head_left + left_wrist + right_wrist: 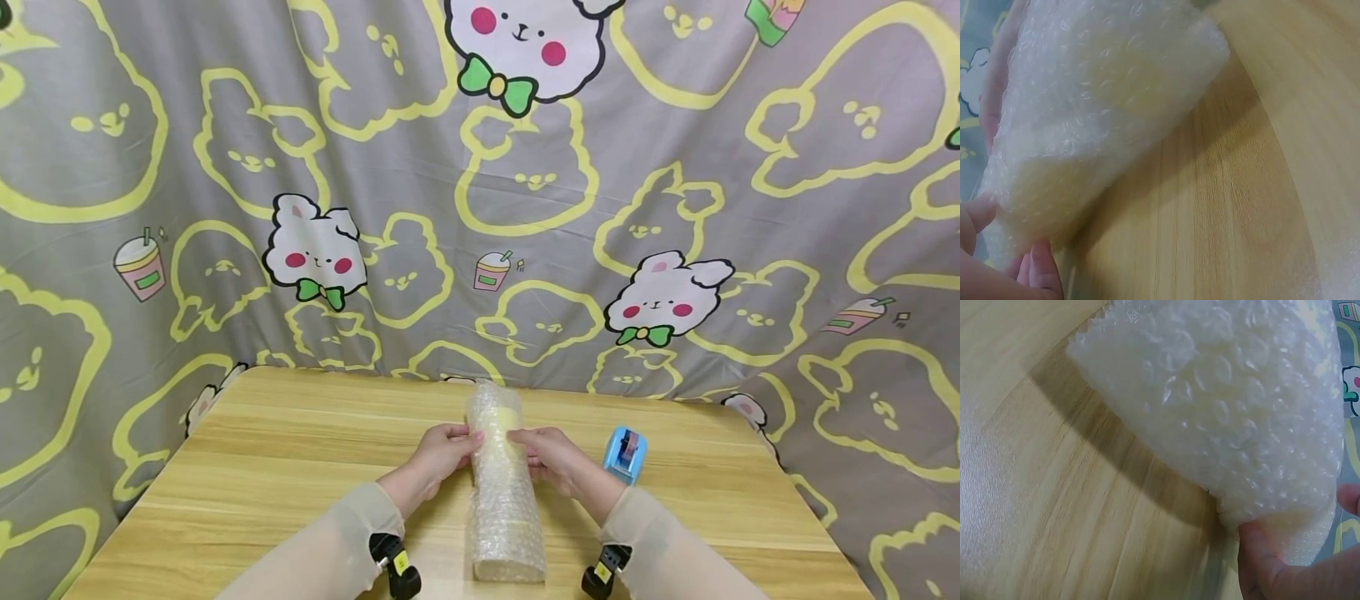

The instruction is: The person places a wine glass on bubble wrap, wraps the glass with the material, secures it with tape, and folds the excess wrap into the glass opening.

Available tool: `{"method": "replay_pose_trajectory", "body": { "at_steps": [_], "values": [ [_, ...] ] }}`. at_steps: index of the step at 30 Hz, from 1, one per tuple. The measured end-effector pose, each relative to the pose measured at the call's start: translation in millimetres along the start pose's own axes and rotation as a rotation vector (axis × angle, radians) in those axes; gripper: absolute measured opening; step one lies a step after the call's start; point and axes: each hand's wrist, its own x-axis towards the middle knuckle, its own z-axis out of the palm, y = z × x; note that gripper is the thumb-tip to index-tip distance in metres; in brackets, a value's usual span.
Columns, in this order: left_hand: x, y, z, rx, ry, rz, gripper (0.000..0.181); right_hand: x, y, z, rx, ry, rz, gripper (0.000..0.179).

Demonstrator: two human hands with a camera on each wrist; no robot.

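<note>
A long bubble-wrapped bundle point(506, 517) lies lengthwise on the table, with something pale yellow showing dimly through the clear plastic. What is inside cannot be told. My left hand point(442, 454) grips its left side near the far half, the thumb on top. From the right side my right hand point(555, 458) holds it at about the same height, thumb also on top. In the left wrist view, fingers point(1041, 265) curl against the bubble wrap point(1116, 81). The right wrist view has the right hand point(1291, 569) touching the wrap point(1222, 412) at its lower edge.
A blue tape dispenser point(626, 455) stands on the wooden table point(300, 450), just beyond the right forearm. A grey patterned curtain point(420, 192) hangs behind the table and along both sides.
</note>
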Motion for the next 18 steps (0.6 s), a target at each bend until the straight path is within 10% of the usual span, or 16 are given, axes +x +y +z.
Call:
{"method": "replay_pose_trajectory", "body": {
  "at_steps": [18],
  "values": [
    [-4.3, 6.2, -0.4, 0.04, 0.014, 0.006, 0.055, -3.6, -2.2, 3.1, -0.071, -0.013, 0.001, 0.043]
  ]
}}
